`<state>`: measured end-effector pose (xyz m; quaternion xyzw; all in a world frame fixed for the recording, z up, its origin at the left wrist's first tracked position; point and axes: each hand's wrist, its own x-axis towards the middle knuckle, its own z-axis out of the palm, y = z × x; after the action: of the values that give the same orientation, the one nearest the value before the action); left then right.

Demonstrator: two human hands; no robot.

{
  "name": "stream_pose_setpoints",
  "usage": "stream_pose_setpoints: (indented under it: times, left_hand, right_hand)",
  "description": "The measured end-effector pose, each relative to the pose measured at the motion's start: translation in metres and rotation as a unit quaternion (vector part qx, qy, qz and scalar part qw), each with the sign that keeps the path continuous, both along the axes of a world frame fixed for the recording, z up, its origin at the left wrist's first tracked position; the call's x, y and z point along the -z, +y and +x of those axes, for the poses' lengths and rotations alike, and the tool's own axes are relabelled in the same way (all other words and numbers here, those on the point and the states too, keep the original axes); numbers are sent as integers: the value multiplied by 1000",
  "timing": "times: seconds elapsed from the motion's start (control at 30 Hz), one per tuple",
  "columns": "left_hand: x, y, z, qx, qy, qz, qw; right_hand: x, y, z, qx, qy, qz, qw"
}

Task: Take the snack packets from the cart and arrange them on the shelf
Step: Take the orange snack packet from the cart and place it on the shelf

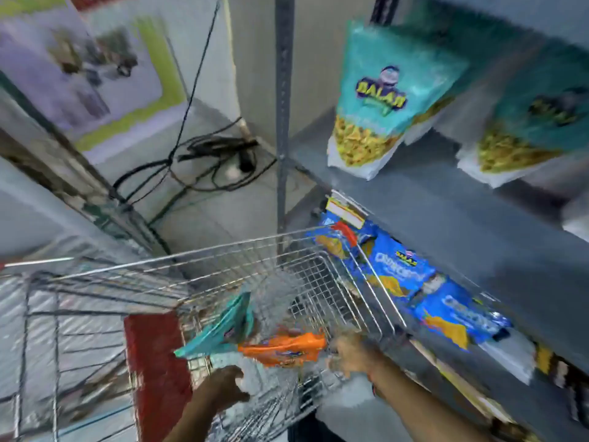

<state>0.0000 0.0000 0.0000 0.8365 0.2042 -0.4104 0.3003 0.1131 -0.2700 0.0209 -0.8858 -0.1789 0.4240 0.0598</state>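
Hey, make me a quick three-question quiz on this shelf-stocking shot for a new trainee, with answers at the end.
1. True or false: the orange packet is already on the shelf.
2. Which packets stand on the upper shelf: A) teal packets, B) red ones, C) black ones?
3. Fill in: the blue packets lie on the shelf just to the ____ of the cart.

Key:
1. False; it lies in the cart beside a teal packet, between the left hand and right hand. Blur hides whether either hand grips anything.
2. A.
3. Right.
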Motion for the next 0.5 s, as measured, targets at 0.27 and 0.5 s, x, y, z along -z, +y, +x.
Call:
stream_pose_setpoints:
  times: [0.27,0.5]
  left_hand:
    - [27,-21,15,-297,-116,0,948]
    - [17,-33,27,-303,-184,-13,935]
  right_hand:
    - [32,22,17,170,30,102,980]
    - [32,11,20,266,11,156,951]
